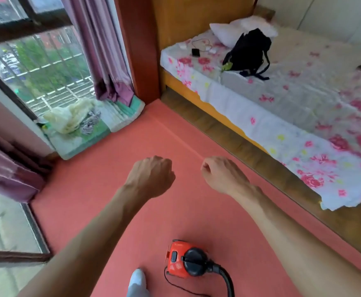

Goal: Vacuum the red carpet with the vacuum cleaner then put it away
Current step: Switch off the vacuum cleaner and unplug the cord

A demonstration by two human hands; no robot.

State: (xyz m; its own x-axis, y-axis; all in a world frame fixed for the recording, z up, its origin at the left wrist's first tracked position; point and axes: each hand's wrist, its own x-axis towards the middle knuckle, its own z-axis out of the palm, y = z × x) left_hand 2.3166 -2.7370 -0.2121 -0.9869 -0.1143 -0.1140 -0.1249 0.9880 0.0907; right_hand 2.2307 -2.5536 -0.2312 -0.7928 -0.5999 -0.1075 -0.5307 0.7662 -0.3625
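Nearest the camera: one foot in a pale sock (137,279) on the red carpet (78,189). Just right of it, the vacuum cleaner (183,262), with an orange-red body and black top, sits on the carpet. Its black hose (226,279) runs off toward the bottom edge and a thin cord (168,279) trails beside it.

Above, both arms are extended. The left hand (151,172) and right hand (220,174) are both curled into fists with nothing held, apart from each other and well clear of the vacuum.

Further right is a bed (282,116) with a floral sheet, carrying a black backpack (248,52) and a pillow (228,31). Far left are a window (36,61) and a purple curtain (102,50).
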